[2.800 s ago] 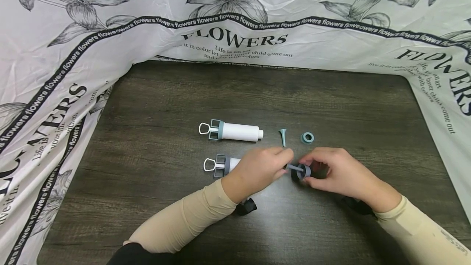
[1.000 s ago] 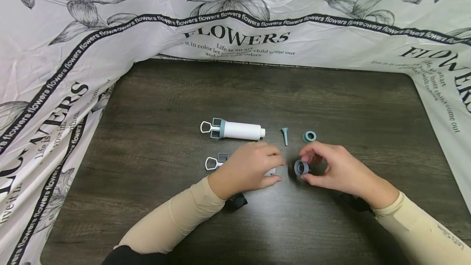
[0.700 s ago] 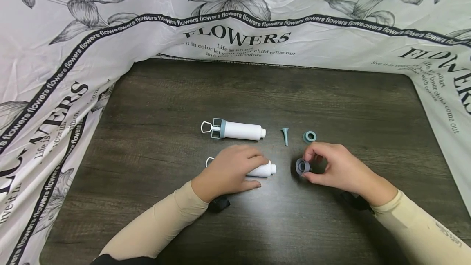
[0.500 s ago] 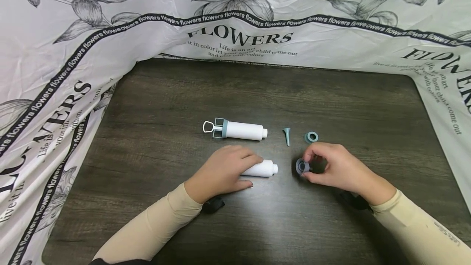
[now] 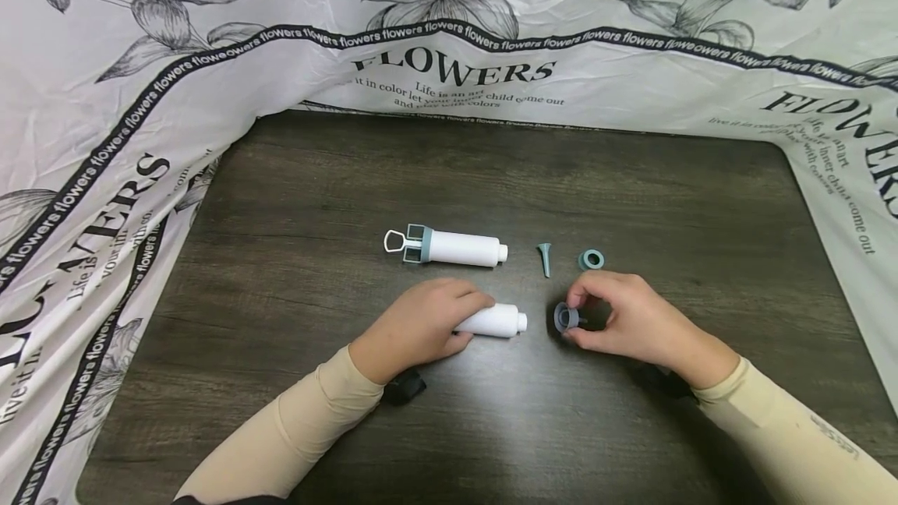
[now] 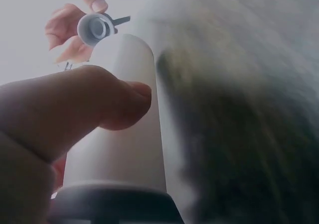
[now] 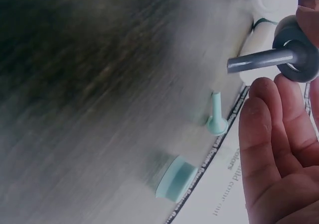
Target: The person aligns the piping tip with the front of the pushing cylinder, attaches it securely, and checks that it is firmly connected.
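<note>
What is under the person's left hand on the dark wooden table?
The left hand rests on a white plastic syringe-like tube; its threaded neck sticks out toward the right hand. The tube's handle end is covered.

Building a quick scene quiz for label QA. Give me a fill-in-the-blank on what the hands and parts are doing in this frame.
1. The left hand grips the near white ____ lying on the table.
2. The right hand pinches a grey ring with a ____ poking through it.
3. The teal nozzle lies between the far tube and the teal ____.
4. The cloth around the table bears the printed word ____.

Missing words: tube; nozzle; ring; FLOWERS
</note>
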The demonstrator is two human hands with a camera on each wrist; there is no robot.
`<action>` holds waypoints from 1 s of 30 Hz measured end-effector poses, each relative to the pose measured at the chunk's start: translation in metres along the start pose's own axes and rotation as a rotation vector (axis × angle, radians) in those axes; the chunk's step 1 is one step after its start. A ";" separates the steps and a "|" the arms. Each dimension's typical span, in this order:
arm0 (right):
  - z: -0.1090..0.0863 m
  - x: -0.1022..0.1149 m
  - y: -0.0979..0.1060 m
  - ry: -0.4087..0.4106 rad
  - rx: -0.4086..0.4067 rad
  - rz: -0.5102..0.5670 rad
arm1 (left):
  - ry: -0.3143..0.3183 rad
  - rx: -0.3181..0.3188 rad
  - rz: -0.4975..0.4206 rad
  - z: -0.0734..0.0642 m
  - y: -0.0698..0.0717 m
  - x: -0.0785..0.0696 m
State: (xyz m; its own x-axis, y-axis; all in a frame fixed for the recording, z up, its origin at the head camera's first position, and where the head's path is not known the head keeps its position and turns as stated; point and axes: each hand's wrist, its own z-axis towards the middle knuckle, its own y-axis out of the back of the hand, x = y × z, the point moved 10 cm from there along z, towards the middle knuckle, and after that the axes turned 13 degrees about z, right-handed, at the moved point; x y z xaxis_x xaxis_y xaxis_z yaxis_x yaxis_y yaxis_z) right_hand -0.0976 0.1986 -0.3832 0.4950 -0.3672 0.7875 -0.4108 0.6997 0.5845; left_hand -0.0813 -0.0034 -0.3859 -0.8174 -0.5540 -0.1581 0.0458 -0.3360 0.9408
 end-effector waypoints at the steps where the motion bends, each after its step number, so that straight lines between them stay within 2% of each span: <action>1: 0.000 0.000 0.000 -0.002 -0.003 0.006 | -0.004 -0.007 0.000 0.002 0.001 -0.001; 9: 0.004 0.006 -0.003 0.022 0.002 0.002 | -0.042 -0.074 0.004 0.021 0.013 -0.013; 14: 0.005 0.011 -0.004 0.045 0.006 0.018 | -0.056 -0.092 -0.005 0.029 0.016 -0.018; 30: 0.009 0.015 -0.006 0.062 0.011 0.024 | -0.057 -0.080 -0.002 0.032 0.016 -0.022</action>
State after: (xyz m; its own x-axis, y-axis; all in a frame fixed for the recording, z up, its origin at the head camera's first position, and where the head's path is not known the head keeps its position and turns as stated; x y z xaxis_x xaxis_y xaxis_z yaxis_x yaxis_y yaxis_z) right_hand -0.0944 0.1836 -0.3729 0.5317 -0.3114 0.7876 -0.4313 0.7007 0.5683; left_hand -0.0806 0.0280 -0.3577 -0.8485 -0.5102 -0.1402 0.0884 -0.3979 0.9131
